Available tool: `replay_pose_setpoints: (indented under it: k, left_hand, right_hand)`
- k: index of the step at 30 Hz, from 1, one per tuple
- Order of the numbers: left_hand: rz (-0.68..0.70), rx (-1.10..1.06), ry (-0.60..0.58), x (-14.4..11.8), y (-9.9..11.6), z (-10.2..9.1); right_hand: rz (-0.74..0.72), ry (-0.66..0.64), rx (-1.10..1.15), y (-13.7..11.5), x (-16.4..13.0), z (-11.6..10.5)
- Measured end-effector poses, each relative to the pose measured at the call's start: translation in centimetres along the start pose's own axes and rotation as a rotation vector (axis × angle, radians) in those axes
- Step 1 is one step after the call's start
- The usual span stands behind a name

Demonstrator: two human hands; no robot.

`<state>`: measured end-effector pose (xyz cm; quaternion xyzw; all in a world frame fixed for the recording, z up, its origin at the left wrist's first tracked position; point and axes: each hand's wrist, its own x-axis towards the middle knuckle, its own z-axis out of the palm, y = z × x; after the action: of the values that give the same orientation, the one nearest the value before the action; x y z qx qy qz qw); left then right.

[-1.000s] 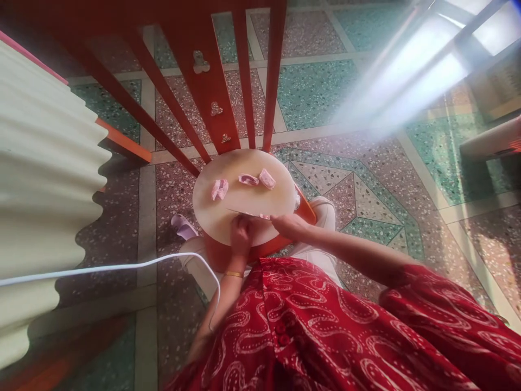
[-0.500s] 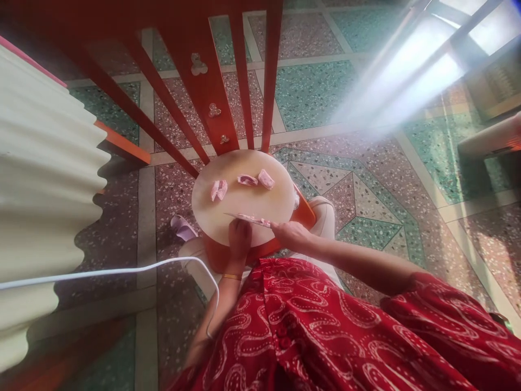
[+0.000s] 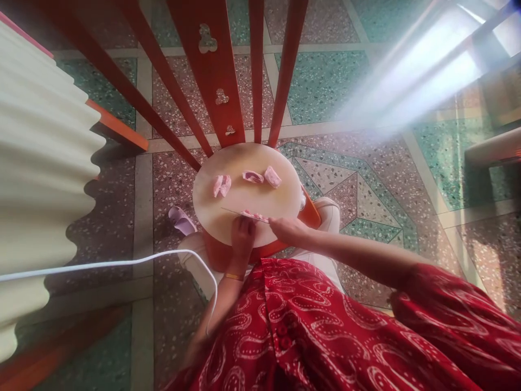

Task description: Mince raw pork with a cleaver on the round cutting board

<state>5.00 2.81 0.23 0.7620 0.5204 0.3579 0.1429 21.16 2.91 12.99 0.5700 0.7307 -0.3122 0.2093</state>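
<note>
My right hand (image 3: 290, 231) grips the thin-bladed knife (image 3: 244, 213) flat over the round pale wooden cutting board (image 3: 244, 198), left hand (image 3: 242, 237) fingers curled pinning a pink raw meat piece (image 3: 255, 215) at the near edge to steady it.

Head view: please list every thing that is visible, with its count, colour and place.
cutting board: 1, round, pale wood, on the chair seat
meat pieces: 3 apart, pink, far half of the board; one more under the knife
knife: 1, thin blade, near edge of the board
chair: 1, orange-red, slatted back
cable: 1, white, across the floor
corrugated sheet: 1, cream, left
slipper: 1, lilac, floor
left hand: on the meat
right hand: holds the knife
</note>
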Motion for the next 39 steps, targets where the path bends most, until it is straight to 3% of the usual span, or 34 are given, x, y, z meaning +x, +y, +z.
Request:
replay_pose_setpoints:
  k: [5, 13, 21, 26, 31, 37, 39]
  left_hand:
    - [0.019, 0.066, 0.002, 0.0, -0.3, 0.2]
    - [-0.023, -0.050, 0.030, -0.1, 0.2, -0.2]
    - [-0.015, -0.033, 0.055, -0.6, 0.2, -0.4]
    - [0.008, -0.030, 0.053, -0.2, -0.1, -0.1]
    - [0.010, 0.022, 0.018, 0.1, -0.2, -0.1]
    - [-0.043, -0.040, 0.042, -0.4, 0.0, 0.2]
    - [-0.043, -0.046, 0.028, -0.4, -0.1, 0.3]
  right_hand:
    - [-0.138, 0.108, 0.089, -3.4, 4.8, -1.4]
    - [-0.016, 0.116, -0.066, 1.7, -0.4, 0.4]
    - [-0.001, 0.117, -0.021, 1.0, -3.3, 1.1]
    - [0.022, 0.060, 0.007, -0.3, -1.5, 0.7]
    - [-0.077, 0.172, 0.075, -2.5, 2.6, -0.3]
    - [0.034, 0.003, 0.013, 1.2, -1.1, 1.2]
    - [0.052, -0.003, 0.003, 1.1, -0.9, 1.3]
